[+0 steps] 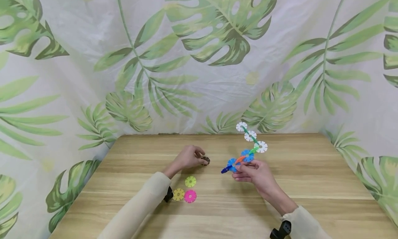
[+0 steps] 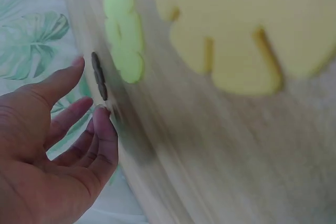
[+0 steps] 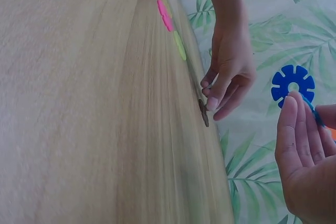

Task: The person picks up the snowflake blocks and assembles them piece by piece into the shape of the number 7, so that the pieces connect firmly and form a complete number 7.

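My right hand (image 1: 256,177) pinches a zigzag chain of slotted plastic snowflake discs by a blue disc (image 1: 230,163) near its lower end. Beyond the fingers the chain rises through an orange disc (image 1: 240,159), another blue disc and green ones to white discs (image 1: 261,146) at the top. A dark blue disc (image 3: 293,83) ends it below, seen face-on in the right wrist view. Over the table my left hand (image 1: 189,157) reaches to a brown disc (image 2: 98,76) lying flat. Its thumb and fingers are spread apart, with fingertips right at the disc's edge.
Three loose discs lie near my left forearm: yellow-green (image 1: 190,181), dark yellow (image 1: 178,194) and pink (image 1: 190,196). The wooden table (image 1: 311,183) ends at the back against a leaf-print cloth (image 1: 217,90).
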A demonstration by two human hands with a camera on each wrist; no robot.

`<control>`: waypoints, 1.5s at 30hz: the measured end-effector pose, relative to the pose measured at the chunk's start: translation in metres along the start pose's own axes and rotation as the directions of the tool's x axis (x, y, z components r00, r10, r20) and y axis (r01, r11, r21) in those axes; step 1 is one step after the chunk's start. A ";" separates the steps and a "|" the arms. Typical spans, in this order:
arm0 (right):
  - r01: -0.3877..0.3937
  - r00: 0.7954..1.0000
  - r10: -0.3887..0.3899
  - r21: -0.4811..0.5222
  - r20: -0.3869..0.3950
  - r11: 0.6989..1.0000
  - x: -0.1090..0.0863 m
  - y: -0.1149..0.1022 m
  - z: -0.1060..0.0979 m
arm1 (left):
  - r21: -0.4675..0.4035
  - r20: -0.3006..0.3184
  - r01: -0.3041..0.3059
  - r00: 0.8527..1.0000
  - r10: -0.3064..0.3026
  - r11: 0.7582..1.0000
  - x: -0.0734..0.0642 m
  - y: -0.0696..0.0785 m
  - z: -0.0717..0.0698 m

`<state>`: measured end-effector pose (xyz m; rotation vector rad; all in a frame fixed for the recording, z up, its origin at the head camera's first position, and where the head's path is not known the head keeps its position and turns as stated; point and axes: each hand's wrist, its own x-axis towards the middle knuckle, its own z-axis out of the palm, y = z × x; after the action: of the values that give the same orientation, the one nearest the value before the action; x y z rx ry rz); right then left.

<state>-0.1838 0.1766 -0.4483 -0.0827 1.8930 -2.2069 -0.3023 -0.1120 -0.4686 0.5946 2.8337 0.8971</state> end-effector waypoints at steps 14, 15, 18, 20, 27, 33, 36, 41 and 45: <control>-0.014 1.000 0.014 0.013 0.012 1.000 0.002 0.001 0.005 | -0.022 0.030 0.031 0.999 -0.031 0.999 0.004 -0.006 0.003; -0.015 1.000 0.014 0.015 0.013 1.000 0.003 0.001 0.005 | -0.026 0.031 0.038 0.999 -0.037 0.999 0.004 -0.006 0.004; -0.016 1.000 0.015 0.018 0.018 1.000 0.003 0.002 0.006 | -0.042 0.031 0.058 0.998 -0.057 0.997 0.004 -0.005 0.004; -0.014 1.000 0.013 0.020 0.021 1.000 0.003 0.002 0.006 | -0.051 0.027 0.067 0.997 -0.065 0.996 0.003 -0.004 0.004; -0.006 1.000 0.006 0.018 0.027 1.000 0.003 0.003 0.005 | -0.159 0.013 0.098 0.995 -0.097 0.982 0.001 0.000 0.007; -0.017 1.000 0.017 0.035 0.008 0.999 0.002 0.003 0.005 | -0.393 0.090 0.118 0.992 -0.090 0.912 -0.011 0.011 0.009; -0.020 1.000 0.020 0.039 0.012 0.999 0.002 0.003 0.005 | -0.495 0.142 0.161 0.984 -0.104 0.854 -0.020 0.016 0.009; -0.015 1.000 0.015 0.035 0.006 0.999 0.002 0.003 0.004 | -0.647 0.232 0.234 0.967 -0.104 0.726 -0.035 0.025 0.010; -0.010 1.000 0.010 0.026 0.002 1.000 0.001 0.001 0.001 | -0.721 0.270 0.251 0.960 -0.072 0.646 -0.045 0.033 0.011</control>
<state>-0.1847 0.1747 -0.4497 -0.0714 1.8586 -2.2240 -0.2477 -0.0995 -0.4595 0.2767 1.9809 1.6909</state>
